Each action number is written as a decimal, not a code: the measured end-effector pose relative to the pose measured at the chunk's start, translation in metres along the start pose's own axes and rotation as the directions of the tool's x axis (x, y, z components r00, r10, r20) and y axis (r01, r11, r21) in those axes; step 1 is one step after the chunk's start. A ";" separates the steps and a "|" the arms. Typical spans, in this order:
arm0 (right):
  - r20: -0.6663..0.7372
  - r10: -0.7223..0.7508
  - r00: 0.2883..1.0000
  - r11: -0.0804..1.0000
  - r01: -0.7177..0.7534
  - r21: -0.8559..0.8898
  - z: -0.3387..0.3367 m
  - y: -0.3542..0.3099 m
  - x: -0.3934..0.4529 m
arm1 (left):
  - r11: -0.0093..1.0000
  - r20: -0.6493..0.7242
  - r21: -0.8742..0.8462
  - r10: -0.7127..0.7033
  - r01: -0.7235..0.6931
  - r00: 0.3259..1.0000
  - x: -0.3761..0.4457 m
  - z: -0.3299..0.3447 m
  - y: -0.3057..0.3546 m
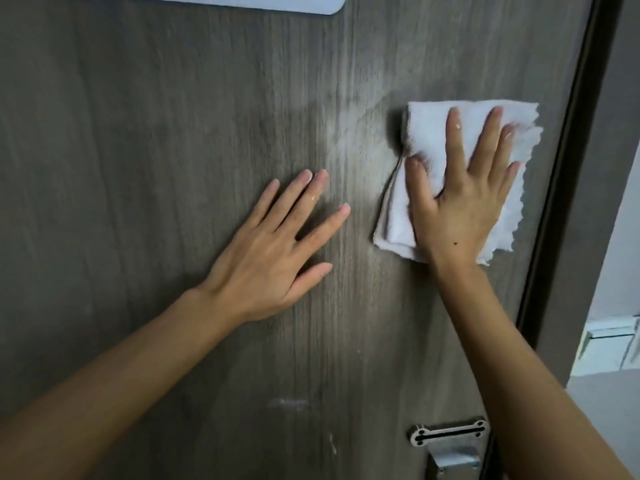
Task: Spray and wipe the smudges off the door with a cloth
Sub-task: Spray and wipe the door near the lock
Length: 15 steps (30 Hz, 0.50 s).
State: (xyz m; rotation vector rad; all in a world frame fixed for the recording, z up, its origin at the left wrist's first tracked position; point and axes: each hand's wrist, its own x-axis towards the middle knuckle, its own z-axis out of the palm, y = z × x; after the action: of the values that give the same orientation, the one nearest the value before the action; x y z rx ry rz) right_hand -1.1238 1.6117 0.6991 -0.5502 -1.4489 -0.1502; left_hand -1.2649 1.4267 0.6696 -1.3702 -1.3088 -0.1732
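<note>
Your right hand [462, 202] lies flat with fingers spread, pressing a folded white cloth [429, 140] against the grey wood-grain door [173, 116] near its right edge. Your left hand [273, 251] rests open, palm on the bare door, just left of the cloth. A pale hazy smudge [343, 133] shows between them, higher up. A metal latch plate [450, 435] sits below your right forearm.

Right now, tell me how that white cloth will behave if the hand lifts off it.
The cloth looks soft and floppy, with folded layers and ragged edges. Only the right hand pins it against the upright door, so it would probably drop and unfold.
</note>
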 end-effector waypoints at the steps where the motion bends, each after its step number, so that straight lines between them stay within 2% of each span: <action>1: 0.012 -0.025 1.000 1.000 0.025 -0.001 0.001 -0.004 -0.017 | 0.999 -0.023 -0.032 -0.008 0.007 1.000 0.000 -0.003 -0.001; 4: 0.113 -0.163 0.980 0.986 0.166 -0.018 0.004 -0.020 -0.085 | 0.999 -0.063 -0.033 -0.008 0.006 0.998 -0.005 -0.012 -0.009; 6: 0.193 -0.328 0.925 0.941 0.338 -0.021 0.004 -0.027 -0.124 | 0.999 -0.079 -0.014 -0.031 0.030 0.996 -0.010 -0.016 -0.021; 8: 0.239 -0.543 0.805 0.830 0.558 0.007 0.002 -0.022 -0.134 | 0.997 -0.076 0.000 -0.080 0.080 0.994 -0.017 -0.021 -0.037; 10: 0.238 -0.696 0.678 0.705 0.708 0.046 0.003 -0.010 -0.102 | 0.994 -0.072 0.030 -0.104 0.106 0.992 -0.027 -0.027 -0.056; 11: 0.217 -0.703 0.677 0.700 0.713 0.044 0.006 -0.008 -0.075 | 0.993 -0.074 0.051 -0.101 0.105 0.992 -0.031 -0.031 -0.067; 12: 0.186 -0.654 0.733 0.748 0.663 0.016 0.006 -0.007 -0.045 | 0.992 -0.076 0.074 -0.093 0.099 0.993 -0.035 -0.035 -0.077; 14: 0.094 -0.459 0.883 0.885 0.464 -0.038 0.004 -0.009 0.005 | 0.988 -0.085 0.108 -0.103 0.112 0.991 -0.042 -0.042 -0.096; 15: 0.056 -0.354 0.934 0.933 0.357 -0.044 0.004 -0.013 0.022 | 0.982 -0.095 0.121 -0.131 0.142 0.987 -0.046 -0.046 -0.110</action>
State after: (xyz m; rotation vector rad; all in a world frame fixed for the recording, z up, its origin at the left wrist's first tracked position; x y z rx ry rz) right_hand -1.1296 1.6075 0.7240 -0.3309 -1.5849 -0.4674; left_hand -1.3373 1.3323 0.7152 -1.1532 -1.3195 -0.2360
